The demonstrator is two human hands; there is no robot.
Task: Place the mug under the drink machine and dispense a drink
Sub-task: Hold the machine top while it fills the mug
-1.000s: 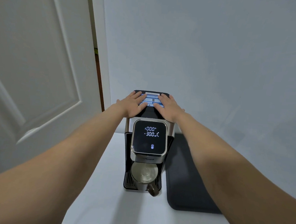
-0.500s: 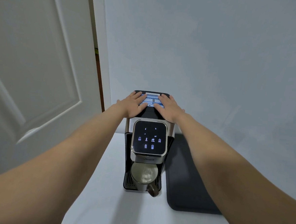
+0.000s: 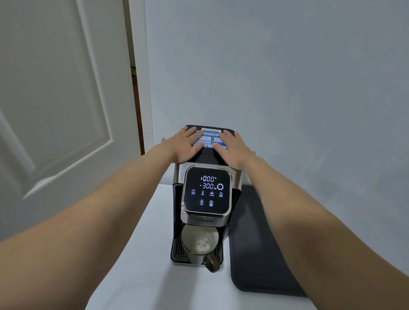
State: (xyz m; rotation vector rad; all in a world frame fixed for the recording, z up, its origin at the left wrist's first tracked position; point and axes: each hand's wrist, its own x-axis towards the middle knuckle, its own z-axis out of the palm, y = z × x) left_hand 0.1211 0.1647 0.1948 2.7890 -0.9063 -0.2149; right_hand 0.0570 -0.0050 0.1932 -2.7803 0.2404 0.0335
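The drink machine (image 3: 205,198), a boxy black-and-brushed-metal unit, stands on the smooth white tabletop (image 3: 142,271). Its glossy, rounded-square touch panel (image 3: 206,190) is lit. The cylindrical metal mug (image 3: 199,245) sits on the slotted drip tray (image 3: 178,251) under the spout, handle at 5 o'clock. Left hand (image 3: 183,143) and right hand (image 3: 233,148) lie flat on the lid, fingers released, grasping nothing. A matte black mat (image 3: 259,250) lies at 3 o'clock.
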